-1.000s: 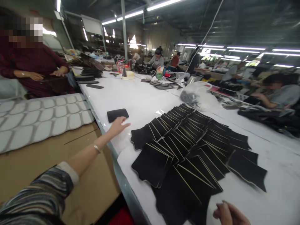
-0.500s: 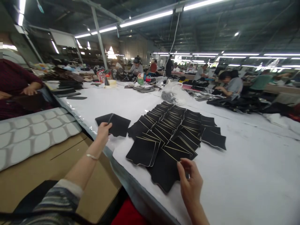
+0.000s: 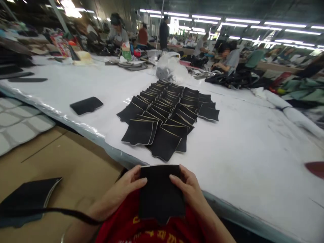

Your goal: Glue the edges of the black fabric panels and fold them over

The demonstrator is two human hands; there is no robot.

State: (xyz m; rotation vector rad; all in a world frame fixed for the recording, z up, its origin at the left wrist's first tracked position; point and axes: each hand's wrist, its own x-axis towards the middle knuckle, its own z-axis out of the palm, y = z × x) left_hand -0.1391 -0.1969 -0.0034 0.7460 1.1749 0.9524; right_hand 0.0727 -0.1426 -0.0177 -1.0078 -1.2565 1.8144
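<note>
Close to my body, a black panel (image 3: pixel 162 195) hangs between my two hands, with a straight pale top edge and a notched lower edge. My left hand (image 3: pixel 133 182) grips its left edge, thumb on the face. On the opposite edge, my right hand (image 3: pixel 186 184) holds it the same way. Past my hands, overlapping rows of similar black panels (image 3: pixel 164 143) with pale edges cover part of the white table (image 3: pixel 243 162). A separate black panel (image 3: pixel 86 105) lies to the left of the rows.
Below the table's left edge is a brown board (image 3: pixel 83 162) bearing more black pieces (image 3: pixel 27 199). A clear plastic bag (image 3: pixel 170 67) sits behind the rows. A dark red piece (image 3: pixel 315 168) lies at far right. Several people work in the background.
My left hand has let go of the panel at the left, which now lies on the table. One panel is now in both hands near my body. The view has tilted down.
</note>
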